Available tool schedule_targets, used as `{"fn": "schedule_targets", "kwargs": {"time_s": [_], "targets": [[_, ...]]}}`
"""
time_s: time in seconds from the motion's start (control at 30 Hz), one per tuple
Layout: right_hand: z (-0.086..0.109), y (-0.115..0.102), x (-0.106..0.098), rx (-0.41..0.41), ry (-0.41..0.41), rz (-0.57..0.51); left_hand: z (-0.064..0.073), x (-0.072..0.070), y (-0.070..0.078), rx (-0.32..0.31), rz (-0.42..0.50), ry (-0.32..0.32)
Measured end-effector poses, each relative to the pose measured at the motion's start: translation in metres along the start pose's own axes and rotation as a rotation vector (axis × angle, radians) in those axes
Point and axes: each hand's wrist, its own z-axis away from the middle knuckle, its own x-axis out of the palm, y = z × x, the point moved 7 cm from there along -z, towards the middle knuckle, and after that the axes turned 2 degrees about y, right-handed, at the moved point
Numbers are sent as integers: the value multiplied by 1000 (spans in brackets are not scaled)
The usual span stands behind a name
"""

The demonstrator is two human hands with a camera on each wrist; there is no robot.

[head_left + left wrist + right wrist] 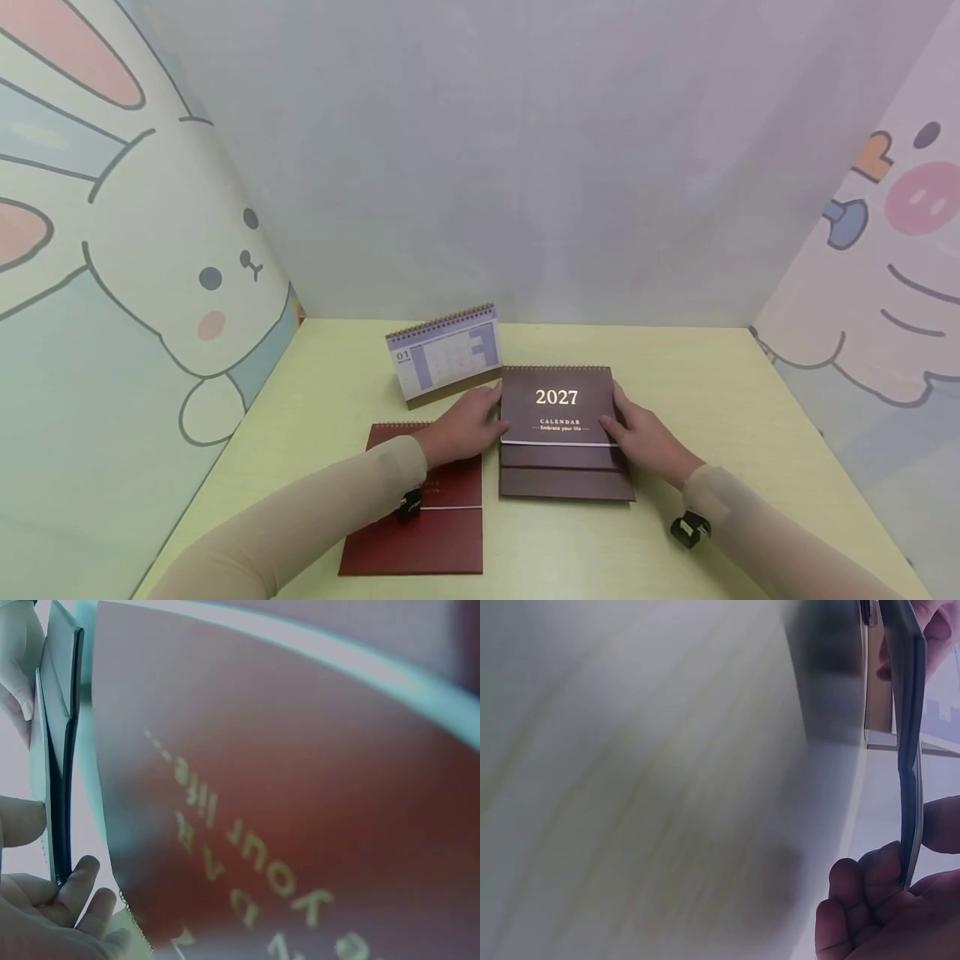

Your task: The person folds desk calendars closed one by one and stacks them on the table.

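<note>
A dark brown 2027 desk calendar (557,408) is held flat by both hands, its spiral binding at the far side and its folded stand board showing below the cover. My left hand (465,427) pinches its left edge, thumb on the cover and fingers (86,874) beneath. At the right edge my right hand (651,436) pinches it the same way, with the fingers (847,889) curled under. In both wrist views the calendar (64,742) appears edge-on, lifted off the table. Under my left forearm lies a dark red calendar (420,542), partly covered.
A white and purple desk calendar (450,354) stands upright behind my left hand, angled, with page 01 facing front. The pale yellow wooden table (690,358) meets a plain back wall (525,167). Side walls carry cartoon animals.
</note>
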Motion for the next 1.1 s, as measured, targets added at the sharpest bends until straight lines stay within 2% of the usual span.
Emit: {"fn": "schedule_targets", "kwargs": {"time_s": [0.33, 0.53, 0.73, 1.1], "targets": [[-1, 0, 3, 2, -11, -5, 5, -6, -1, -40, 39, -16], [0, -2, 5, 18, -26, -13, 6, -7, -3, -28, 36, -7], [2, -4, 5, 27, -31, -33, 8, -8, -3, -44, 40, -13], [7, -11, 4, -5, -20, -38, 15, -12, -1, -29, 44, -19]]}}
